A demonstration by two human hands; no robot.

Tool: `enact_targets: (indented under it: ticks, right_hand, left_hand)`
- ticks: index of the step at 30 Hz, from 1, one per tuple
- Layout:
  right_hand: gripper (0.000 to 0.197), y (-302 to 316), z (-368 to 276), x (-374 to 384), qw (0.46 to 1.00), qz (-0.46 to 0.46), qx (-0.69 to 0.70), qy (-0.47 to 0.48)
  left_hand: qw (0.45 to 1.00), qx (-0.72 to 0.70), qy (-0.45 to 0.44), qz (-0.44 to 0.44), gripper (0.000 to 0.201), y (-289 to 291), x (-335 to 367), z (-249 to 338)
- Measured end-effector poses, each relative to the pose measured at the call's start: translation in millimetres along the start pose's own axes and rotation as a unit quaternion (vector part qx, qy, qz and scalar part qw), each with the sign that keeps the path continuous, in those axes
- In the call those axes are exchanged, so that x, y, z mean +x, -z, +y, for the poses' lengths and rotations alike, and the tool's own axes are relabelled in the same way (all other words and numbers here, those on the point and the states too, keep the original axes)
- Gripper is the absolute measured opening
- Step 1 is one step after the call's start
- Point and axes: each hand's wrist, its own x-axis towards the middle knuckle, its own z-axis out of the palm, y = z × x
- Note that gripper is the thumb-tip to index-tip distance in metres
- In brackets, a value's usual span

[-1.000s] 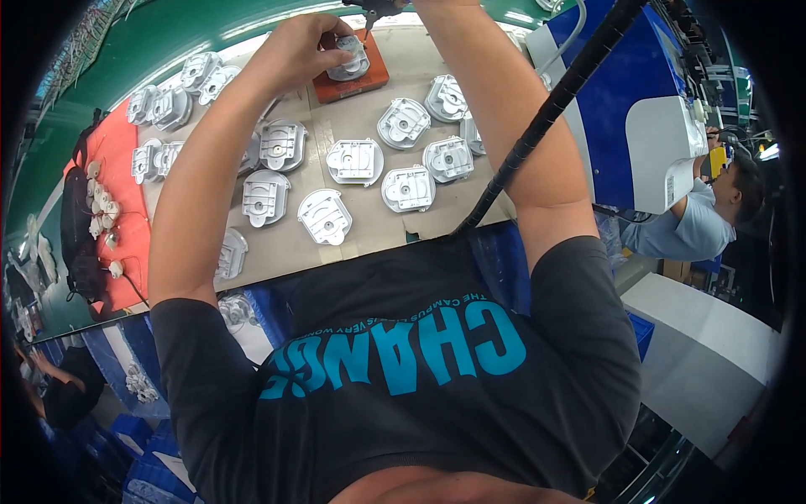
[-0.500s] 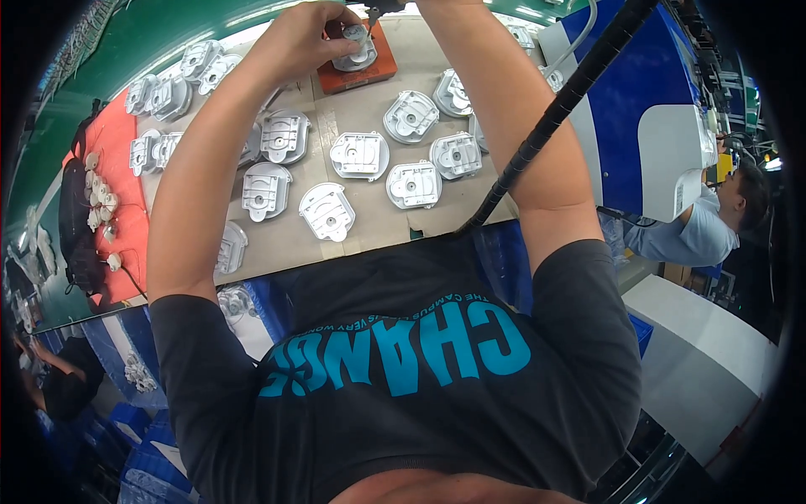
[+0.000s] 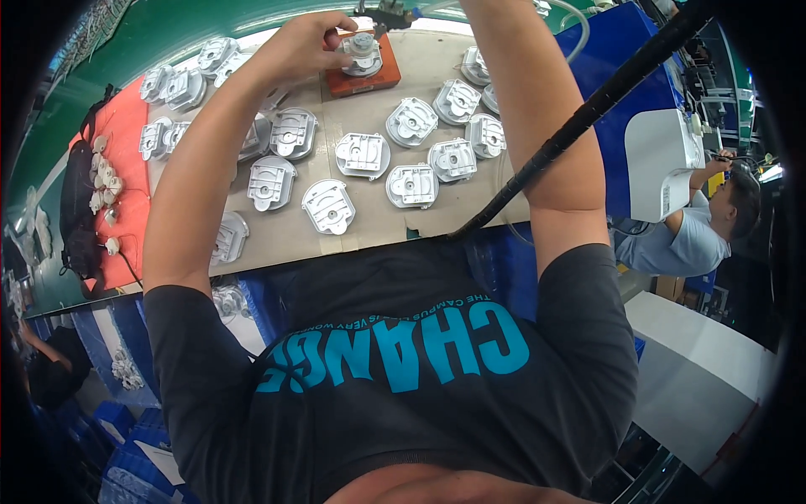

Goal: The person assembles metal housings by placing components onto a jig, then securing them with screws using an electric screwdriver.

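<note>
At the far edge of the bench, a white round plastic housing (image 3: 362, 60) with a knob-like piece on top sits on an orange-red block (image 3: 389, 71). My left hand (image 3: 312, 46) is at its left side, thumb and fingers apart, with the thumb close to the housing's edge. Whether the thumb touches it is hard to make out. Just above and beyond the housing hangs a dark tool (image 3: 389, 15) with a blue fitting and a pale hose. My right forearm (image 3: 537, 101) reaches past the top edge, so my right hand is out of sight.
Several similar white housings (image 3: 363, 155) lie spread over the beige bench (image 3: 294, 239). A red mat (image 3: 126, 168) at the left carries small white parts and a black bag (image 3: 77, 214). A black wrapped cable (image 3: 579, 109) crosses at right, near a blue-and-white machine (image 3: 659, 155). Another person (image 3: 680, 239) works beyond it.
My left fingers have loosened from the housing and spread apart. The dark tool has lifted off the housing, and my right forearm has shifted right. The whole view has moved slightly.
</note>
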Motion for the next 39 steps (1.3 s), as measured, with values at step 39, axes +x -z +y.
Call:
enact_targets:
  ticks: [39]
  right_hand:
    - [0.034, -13.9, 3.4, 10.4, 0.995, -0.033, 0.097, -0.02]
  left_hand:
    - [0.997, 0.009, 0.063, -0.032, 0.056, 5.6, -5.3, -2.5]
